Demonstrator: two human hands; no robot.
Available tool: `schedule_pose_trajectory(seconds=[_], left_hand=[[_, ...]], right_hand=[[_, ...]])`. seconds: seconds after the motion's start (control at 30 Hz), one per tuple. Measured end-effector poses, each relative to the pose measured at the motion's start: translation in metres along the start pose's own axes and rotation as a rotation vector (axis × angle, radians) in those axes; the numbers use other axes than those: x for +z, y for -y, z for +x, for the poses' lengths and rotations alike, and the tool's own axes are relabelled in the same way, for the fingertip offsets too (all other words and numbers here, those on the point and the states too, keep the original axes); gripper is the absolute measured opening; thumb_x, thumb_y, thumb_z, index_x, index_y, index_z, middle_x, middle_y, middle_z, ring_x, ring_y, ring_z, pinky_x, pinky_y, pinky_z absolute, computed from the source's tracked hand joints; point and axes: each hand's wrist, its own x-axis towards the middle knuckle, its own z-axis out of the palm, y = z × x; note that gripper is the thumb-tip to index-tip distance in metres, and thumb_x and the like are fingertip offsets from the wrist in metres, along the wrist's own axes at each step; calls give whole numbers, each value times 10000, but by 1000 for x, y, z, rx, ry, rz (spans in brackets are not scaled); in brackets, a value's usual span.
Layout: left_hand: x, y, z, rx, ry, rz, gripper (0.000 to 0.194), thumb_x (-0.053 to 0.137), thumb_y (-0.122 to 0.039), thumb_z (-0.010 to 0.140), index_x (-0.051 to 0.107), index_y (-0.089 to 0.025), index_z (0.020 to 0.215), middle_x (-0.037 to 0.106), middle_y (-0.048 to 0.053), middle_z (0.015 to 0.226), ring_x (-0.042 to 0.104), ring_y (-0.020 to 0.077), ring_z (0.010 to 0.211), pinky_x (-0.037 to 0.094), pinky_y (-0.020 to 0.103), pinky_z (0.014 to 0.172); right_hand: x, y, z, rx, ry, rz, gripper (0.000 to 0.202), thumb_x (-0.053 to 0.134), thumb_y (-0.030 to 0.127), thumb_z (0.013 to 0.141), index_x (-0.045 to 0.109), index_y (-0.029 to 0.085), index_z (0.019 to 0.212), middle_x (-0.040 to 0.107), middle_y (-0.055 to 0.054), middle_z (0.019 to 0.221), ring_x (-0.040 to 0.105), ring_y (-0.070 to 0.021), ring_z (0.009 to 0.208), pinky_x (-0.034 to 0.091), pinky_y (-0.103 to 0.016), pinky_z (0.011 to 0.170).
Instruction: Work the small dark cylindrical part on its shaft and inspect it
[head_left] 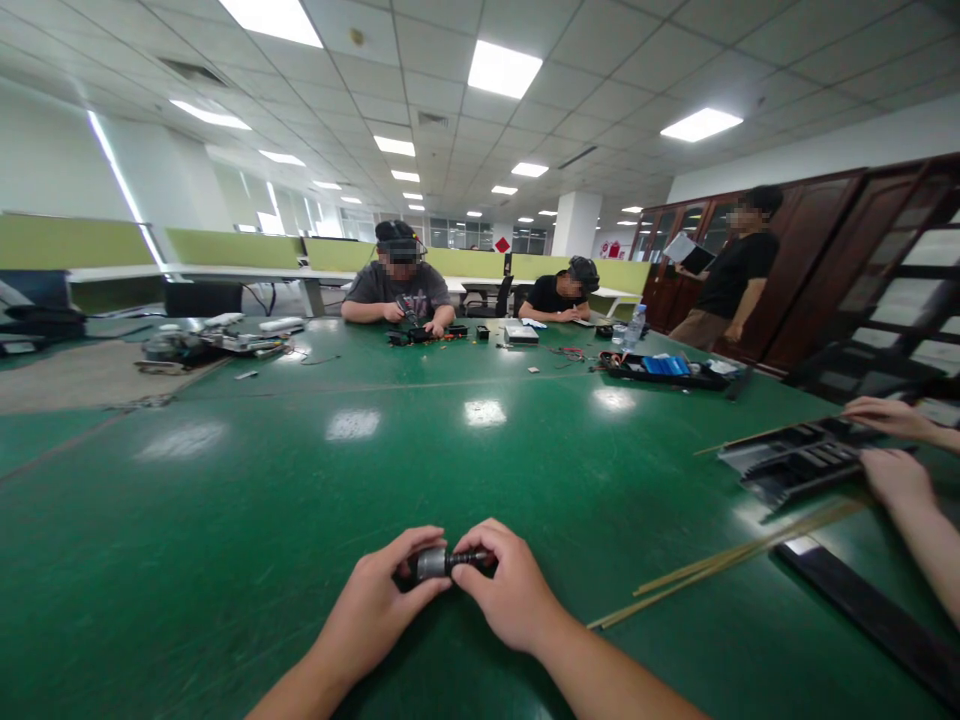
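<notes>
Just above the green tabletop, near its front edge, both my hands hold a small silver-and-black cylindrical part with a ribbed shaft point(433, 564). My left hand point(382, 590) grips its thicker silver body from the left, thumb below and fingers above. On the right, my right hand point(510, 580) pinches the thinner dark shaft between thumb and fingers. My fingers cover both ends of the part, and its exact kind is not clear.
Right of me, a co-worker's hands point(896, 475) work on dark channel-shaped parts point(795, 460). Thin yellowish rods point(720, 570) and a long black bar point(862, 610) lie nearer. Across the green table point(247, 520) sit a parts tray point(667, 371), a bottle point(636, 325) and two people.
</notes>
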Motion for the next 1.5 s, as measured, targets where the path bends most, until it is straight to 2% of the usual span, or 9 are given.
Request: schedule_pose_trajectory(seconds=[0.2,0.6,0.83,1.0,1.33,1.5], left_hand=[[2,2,-1,-14,6,7,428,709,-310,822,566,-327,1224,681,-16,1149,648,194,979,491,293,873],[2,3,-1,-2,-15,21,415,701,-316,820,584,-307,1218,684,3,1140,650,200,937,494,307,883],[0,0,0,13,5,30,287,681,-354,842,653,-296,1122,698,3,1076,647,196,902,496,277,796],[0,-1,0,8,4,30,284,684,-341,839,659,-293,1118,700,3,1071,646,194,891,493,274,781],[1,-1,0,9,1,35,306,672,-370,836,657,-283,1129,703,20,1065,654,204,893,509,293,801],[0,-2,0,1,7,32,290,686,-359,833,659,-305,1116,704,-7,1069,649,197,895,501,283,802]], right_hand=[[0,-1,0,6,4,-4,132,667,143,775,681,222,879,612,9,878,565,-142,786,413,-241,691],[0,0,0,13,-3,9,112,661,161,790,677,219,885,615,4,884,573,-143,790,420,-242,693],[0,1,0,12,-4,0,102,686,189,776,678,213,875,607,4,865,567,-143,773,423,-243,691],[-1,1,0,14,-8,-1,82,673,201,798,679,215,879,607,6,866,564,-140,774,416,-240,686],[0,0,0,11,-7,-4,75,675,198,793,679,209,867,602,4,853,556,-140,761,416,-241,681],[0,0,1,12,-10,-2,76,672,188,794,676,215,865,602,7,857,555,-138,762,413,-240,680]])
